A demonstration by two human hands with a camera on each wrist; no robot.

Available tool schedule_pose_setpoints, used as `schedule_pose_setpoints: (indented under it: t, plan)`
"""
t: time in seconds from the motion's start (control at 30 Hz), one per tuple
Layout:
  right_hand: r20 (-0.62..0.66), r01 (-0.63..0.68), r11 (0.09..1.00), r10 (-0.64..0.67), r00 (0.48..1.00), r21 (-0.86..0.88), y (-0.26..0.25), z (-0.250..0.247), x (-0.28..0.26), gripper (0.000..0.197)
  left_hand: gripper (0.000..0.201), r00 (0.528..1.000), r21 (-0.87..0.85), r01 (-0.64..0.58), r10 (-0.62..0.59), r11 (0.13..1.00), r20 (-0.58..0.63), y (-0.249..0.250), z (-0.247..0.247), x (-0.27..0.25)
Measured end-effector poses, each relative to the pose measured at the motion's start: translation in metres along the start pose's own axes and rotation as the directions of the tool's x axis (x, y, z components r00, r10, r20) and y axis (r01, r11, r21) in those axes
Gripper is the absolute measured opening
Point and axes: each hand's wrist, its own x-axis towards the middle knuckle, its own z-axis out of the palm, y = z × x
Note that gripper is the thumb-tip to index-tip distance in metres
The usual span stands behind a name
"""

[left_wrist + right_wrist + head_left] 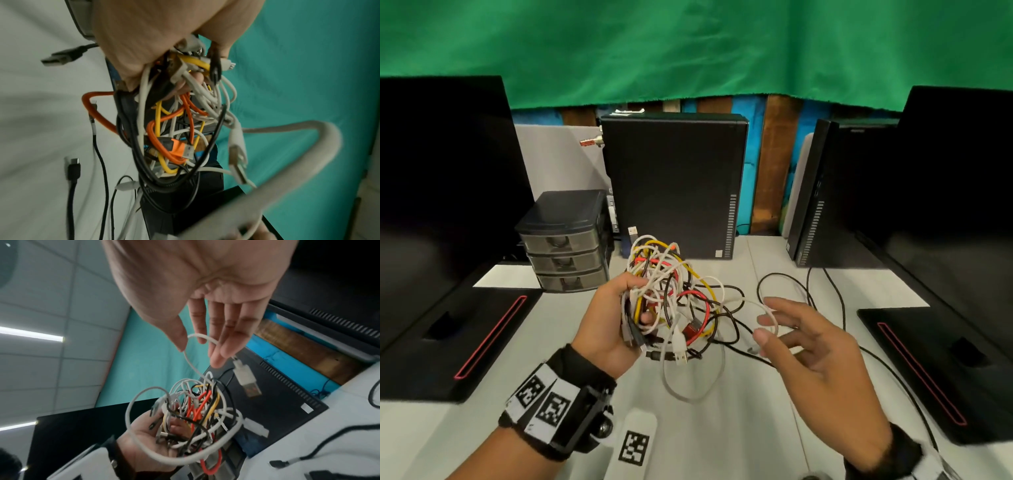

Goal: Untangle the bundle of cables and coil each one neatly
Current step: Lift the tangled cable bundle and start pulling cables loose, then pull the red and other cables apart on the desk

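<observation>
My left hand (pixel 619 308) holds up a tangled bundle of cables (pixel 667 291) in white, yellow, red and black above the white table (pixel 739 428), its fingers curled round it. The left wrist view shows the bundle (pixel 174 129) hanging from my left hand (pixel 148 40) with an orange USB plug (pixel 180 149) in it. To the right, my right hand (pixel 767 329) is spread with straight fingers. One white cable (pixel 770 313) runs out of the tangle and lies over them. In the right wrist view this white cable (pixel 191 363) loops between thumb and fingers, and its USB plug (pixel 246 381) dangles.
A black computer tower (pixel 674 185) stands behind the bundle, a second tower (pixel 825 192) to its right. Dark monitors flank the table at left (pixel 441 171) and right (pixel 962 188). A small drawer unit (pixel 565 240) sits back left. Loose black cables (pixel 808 284) trail across the table.
</observation>
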Motion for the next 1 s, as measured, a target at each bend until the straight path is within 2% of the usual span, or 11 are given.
schedule_pose_setpoints:
  t: [0.07,0.13,0.2,0.3,0.37,0.43,0.5,0.7,0.9,0.97,1.0]
  plan:
    - [-0.059,0.058,0.996,-0.062,0.996,-0.06,-0.005,-0.003,-0.002,0.038,0.029,1.0,-0.006,-0.001,0.001,1.0,0.007,-0.002,0.002,0.002]
    - [-0.117,0.213,0.964,-0.233,0.965,-0.161,-0.009,-0.002,-0.006,0.028,0.032,1.0,-0.022,-0.018,0.018,1.0,0.015,-0.005,0.01,0.003]
    - [-0.093,0.391,0.859,-0.442,0.892,-0.33,-0.012,0.004,-0.011,0.024,0.025,0.999,-0.02,-0.03,0.03,0.999,0.016,-0.007,0.02,0.002]
    - [-0.025,0.514,0.676,-0.617,0.786,-0.527,0.0,0.017,-0.018,0.026,0.019,0.999,0.012,-0.047,0.047,0.999,0.004,-0.014,0.031,-0.001]
    - [0.047,0.515,0.704,-0.569,0.821,-0.49,0.007,0.024,-0.02,0.047,0.028,0.999,-0.027,-0.051,0.05,0.998,-0.014,-0.019,0.038,-0.004]
    - [0.146,0.404,0.795,-0.381,0.913,-0.453,0.016,0.029,-0.02,0.08,0.038,0.999,-0.104,-0.02,0.024,0.994,0.036,-0.023,0.041,-0.006]
    - [0.219,0.329,0.814,-0.252,0.943,-0.479,0.03,0.031,-0.019,0.093,0.042,0.998,-0.144,0.017,-0.008,0.989,0.065,-0.026,0.041,-0.007]
    - [0.121,0.283,0.822,-0.258,0.959,-0.493,0.06,0.024,-0.001,0.058,0.04,0.983,-0.129,0.18,-0.176,0.975,0.042,-0.032,0.028,-0.004]
    - [0.114,0.261,0.908,-0.237,0.965,-0.328,0.072,0.017,0.007,0.027,0.039,0.968,-0.187,0.243,-0.251,0.952,-0.02,-0.04,0.024,0.004]
    - [0.003,0.349,0.845,-0.38,0.925,-0.406,0.068,0.016,0.007,0.026,0.038,0.962,-0.23,0.262,-0.272,0.937,-0.01,-0.038,0.024,0.007]
    - [-0.035,0.418,0.77,-0.493,0.869,-0.481,0.065,0.015,0.005,0.023,0.04,0.965,-0.261,0.252,-0.263,0.932,-0.008,-0.035,0.023,0.008]
